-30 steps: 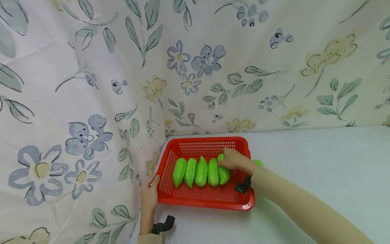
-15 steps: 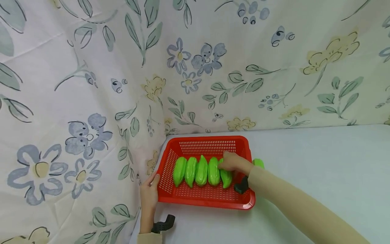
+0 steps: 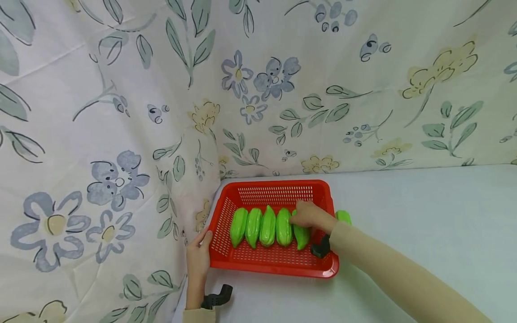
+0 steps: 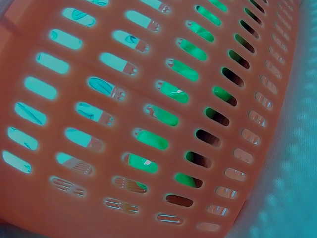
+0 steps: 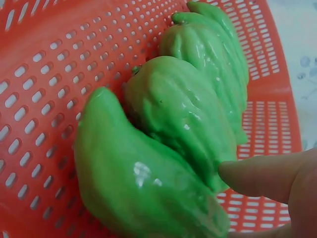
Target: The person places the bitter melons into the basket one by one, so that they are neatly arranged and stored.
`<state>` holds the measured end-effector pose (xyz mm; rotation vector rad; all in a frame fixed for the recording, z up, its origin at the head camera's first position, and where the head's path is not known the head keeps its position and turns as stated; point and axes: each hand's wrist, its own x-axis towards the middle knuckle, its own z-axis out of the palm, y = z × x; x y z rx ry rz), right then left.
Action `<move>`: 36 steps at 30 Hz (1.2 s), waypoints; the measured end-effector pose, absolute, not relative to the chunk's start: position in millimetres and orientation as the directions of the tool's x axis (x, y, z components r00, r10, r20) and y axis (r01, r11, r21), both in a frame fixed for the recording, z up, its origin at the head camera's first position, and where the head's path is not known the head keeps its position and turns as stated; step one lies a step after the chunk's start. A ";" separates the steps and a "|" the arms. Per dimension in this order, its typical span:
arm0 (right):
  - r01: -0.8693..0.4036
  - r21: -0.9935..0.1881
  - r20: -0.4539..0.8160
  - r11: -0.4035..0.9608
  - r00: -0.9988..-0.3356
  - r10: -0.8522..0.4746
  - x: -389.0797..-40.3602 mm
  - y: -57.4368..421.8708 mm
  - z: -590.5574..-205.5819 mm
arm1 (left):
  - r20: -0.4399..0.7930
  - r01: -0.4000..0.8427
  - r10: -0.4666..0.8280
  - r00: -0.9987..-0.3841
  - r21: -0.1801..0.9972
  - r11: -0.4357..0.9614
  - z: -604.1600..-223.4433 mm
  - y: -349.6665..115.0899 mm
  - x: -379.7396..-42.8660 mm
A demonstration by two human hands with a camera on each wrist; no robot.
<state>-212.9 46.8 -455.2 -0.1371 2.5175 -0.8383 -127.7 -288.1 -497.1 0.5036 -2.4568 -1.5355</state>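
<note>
A red plastic basket (image 3: 274,271) with slotted walls stands on the white surface, and several glossy green gourds lie side by side in it. My left hand (image 3: 198,260) grips its left rim, thumb on top; through the slotted basket wall (image 4: 148,74) green shows in the left wrist view. My right hand (image 3: 310,215) reaches in over the right wall and holds the far end of the rightmost gourd (image 3: 302,235). In the right wrist view the thumb (image 5: 262,176) lies between that smooth, tapered gourd (image 5: 133,168) and the end of its ribbed neighbour (image 5: 178,106).
Another green thing (image 3: 343,217) lies outside the basket, just past its right wall, partly covered by the right sleeve (image 3: 375,249). A floral cloth (image 3: 250,76) hangs behind and to the left, close to the basket's left side.
The rightmost gourd has shifted slightly right and toward me, with my right hand still at its far end. My left hand keeps its place on the rim.
</note>
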 end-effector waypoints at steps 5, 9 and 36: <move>0.014 -0.537 -0.379 0.844 -0.898 -0.226 -209.6 47.7 -447.0 | -0.008 -0.175 -0.389 -0.921 0.901 0.397 -497.2 -287.9 -127.3; 0.008 -0.547 -0.351 0.837 -0.910 -0.221 -206.8 53.9 -434.3 | -0.014 -0.178 -0.388 -0.922 0.903 0.390 -498.2 -286.6 -127.8; -0.135 -0.773 -0.100 0.620 -0.939 -0.330 -187.2 106.1 -350.9 | -0.027 -0.191 -0.394 -0.919 0.904 0.383 -494.8 -288.6 -128.8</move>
